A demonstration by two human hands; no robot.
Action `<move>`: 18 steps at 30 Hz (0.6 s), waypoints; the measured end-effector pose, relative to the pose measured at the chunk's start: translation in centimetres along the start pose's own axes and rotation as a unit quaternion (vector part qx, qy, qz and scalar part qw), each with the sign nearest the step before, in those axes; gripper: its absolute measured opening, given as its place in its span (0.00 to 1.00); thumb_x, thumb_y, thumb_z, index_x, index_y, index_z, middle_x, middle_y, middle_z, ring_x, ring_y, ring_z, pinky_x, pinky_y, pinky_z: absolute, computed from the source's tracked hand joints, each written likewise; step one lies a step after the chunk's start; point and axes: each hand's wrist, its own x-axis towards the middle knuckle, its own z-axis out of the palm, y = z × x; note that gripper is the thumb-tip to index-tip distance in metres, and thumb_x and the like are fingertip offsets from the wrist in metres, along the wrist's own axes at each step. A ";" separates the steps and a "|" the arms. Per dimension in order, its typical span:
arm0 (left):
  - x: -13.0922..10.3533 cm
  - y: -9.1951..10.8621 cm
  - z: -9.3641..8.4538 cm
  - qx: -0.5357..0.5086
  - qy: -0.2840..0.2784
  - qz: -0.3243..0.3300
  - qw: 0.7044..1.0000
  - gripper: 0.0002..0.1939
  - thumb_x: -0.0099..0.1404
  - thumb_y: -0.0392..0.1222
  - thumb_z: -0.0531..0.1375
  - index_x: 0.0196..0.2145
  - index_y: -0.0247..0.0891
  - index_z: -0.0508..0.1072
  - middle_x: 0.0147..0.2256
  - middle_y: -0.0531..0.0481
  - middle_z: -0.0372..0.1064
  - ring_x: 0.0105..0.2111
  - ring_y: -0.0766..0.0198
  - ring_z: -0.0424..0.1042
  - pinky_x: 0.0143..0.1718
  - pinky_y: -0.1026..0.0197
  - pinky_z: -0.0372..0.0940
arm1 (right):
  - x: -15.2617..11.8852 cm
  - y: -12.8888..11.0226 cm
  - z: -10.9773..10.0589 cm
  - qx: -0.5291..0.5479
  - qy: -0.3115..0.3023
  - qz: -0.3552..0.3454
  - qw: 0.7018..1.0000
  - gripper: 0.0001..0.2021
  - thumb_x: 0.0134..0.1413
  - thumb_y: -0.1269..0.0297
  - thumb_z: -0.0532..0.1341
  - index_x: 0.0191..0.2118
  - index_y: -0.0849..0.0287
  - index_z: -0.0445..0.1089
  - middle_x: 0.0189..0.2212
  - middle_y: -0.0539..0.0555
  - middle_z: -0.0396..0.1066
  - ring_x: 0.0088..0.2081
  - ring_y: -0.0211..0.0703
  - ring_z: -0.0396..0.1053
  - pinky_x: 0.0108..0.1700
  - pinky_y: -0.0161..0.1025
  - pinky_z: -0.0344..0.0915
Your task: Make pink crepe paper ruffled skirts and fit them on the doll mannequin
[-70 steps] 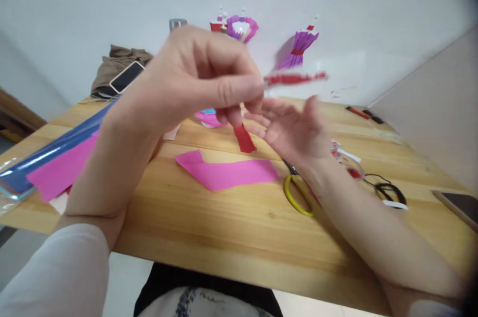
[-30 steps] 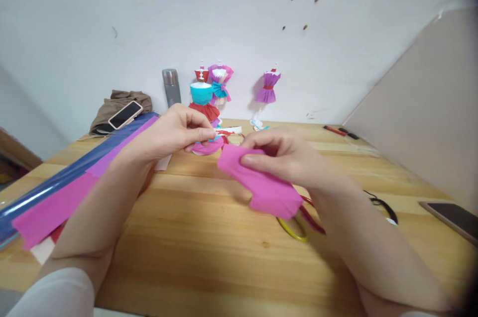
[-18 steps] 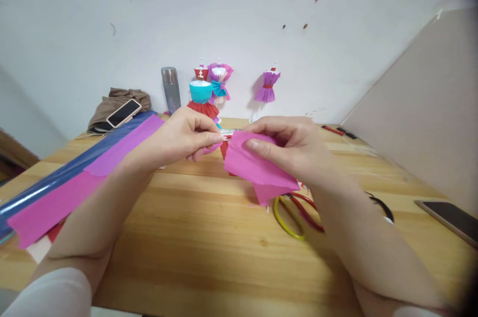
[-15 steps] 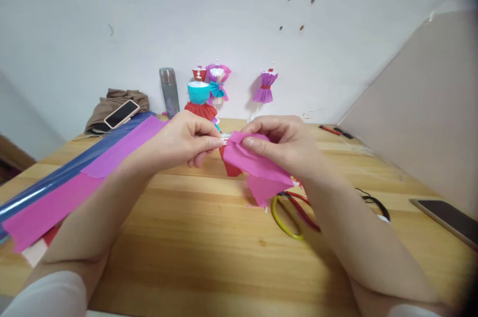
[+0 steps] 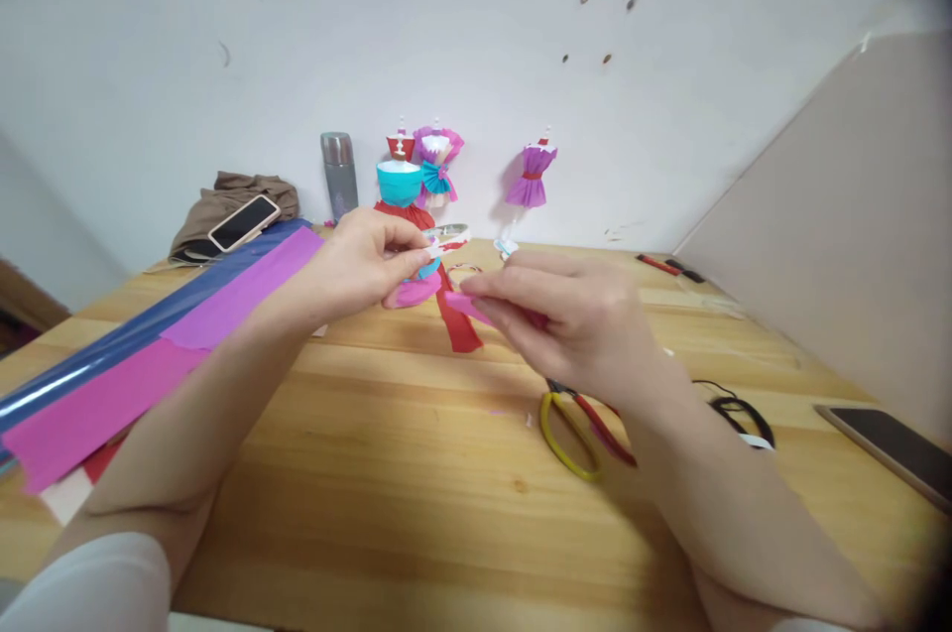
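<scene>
My left hand (image 5: 372, 260) pinches a white ring-shaped band (image 5: 450, 237) with red on it, held above the table. A folded piece of pink paper (image 5: 417, 291) shows below its fingers. My right hand (image 5: 561, 310), closed, grips a narrow bit of pink paper (image 5: 470, 306) at its fingertips, just right of the left hand. Whether the two pink parts are joined is unclear. A red strip (image 5: 459, 324) lies between the hands. Scissors with yellow and red handles (image 5: 569, 439) rest below my right hand.
Dressed mini figures (image 5: 400, 181) and another in purple (image 5: 532, 176) stand at the wall beside a grey bottle (image 5: 340, 178). Pink and purple paper (image 5: 111, 404) lies along the left over a blue roll. Phones lie left (image 5: 244, 223) and right (image 5: 892, 453).
My right hand has turned palm down and moved slightly lower. The pink paper no longer hangs spread below it. The white band has come into view at my left fingertips.
</scene>
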 end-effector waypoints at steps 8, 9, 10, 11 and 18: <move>-0.8 0.4 -0.4 0.026 0.016 0.045 0.999 0.08 0.62 0.36 0.59 0.27 0.34 0.76 0.18 0.56 0.63 0.19 0.72 0.60 0.19 0.70 0.52 | 0.4 -0.3 -0.6 0.043 -0.084 0.144 0.985 0.07 0.56 0.67 0.59 0.27 0.55 0.69 0.24 0.50 0.71 0.26 0.41 0.64 0.30 0.39 0.58; -0.9 0.5 -0.5 0.028 0.018 0.044 0.998 0.08 0.62 0.38 0.59 0.28 0.34 0.77 0.20 0.55 0.65 0.21 0.71 0.62 0.20 0.70 0.54 | 0.4 0.0 -0.6 0.048 -0.092 0.154 0.983 0.07 0.55 0.66 0.60 0.26 0.55 0.69 0.24 0.50 0.70 0.26 0.41 0.64 0.30 0.39 0.58; -0.9 0.5 -0.5 0.029 0.022 0.043 0.998 0.08 0.62 0.39 0.59 0.28 0.35 0.77 0.21 0.54 0.67 0.22 0.70 0.64 0.21 0.71 0.55 | 0.4 0.1 -0.5 0.054 -0.096 0.160 0.981 0.07 0.54 0.66 0.60 0.26 0.55 0.68 0.24 0.50 0.70 0.26 0.41 0.64 0.30 0.39 0.59; -0.9 0.6 -0.5 0.030 0.024 0.041 0.998 0.08 0.62 0.40 0.59 0.29 0.35 0.77 0.23 0.54 0.68 0.24 0.69 0.66 0.22 0.71 0.56 | 0.4 0.3 -0.5 0.060 -0.098 0.164 0.980 0.07 0.54 0.66 0.60 0.26 0.54 0.68 0.24 0.50 0.70 0.26 0.42 0.64 0.30 0.39 0.59; -0.5 0.3 -0.1 0.014 -0.015 0.041 0.999 0.07 0.62 0.39 0.59 0.28 0.36 0.75 0.18 0.56 0.62 0.19 0.71 0.61 0.22 0.69 0.56 | 0.4 0.3 -0.2 0.093 -0.041 0.182 0.978 0.07 0.55 0.65 0.61 0.27 0.57 0.72 0.24 0.50 0.71 0.27 0.40 0.65 0.30 0.38 0.58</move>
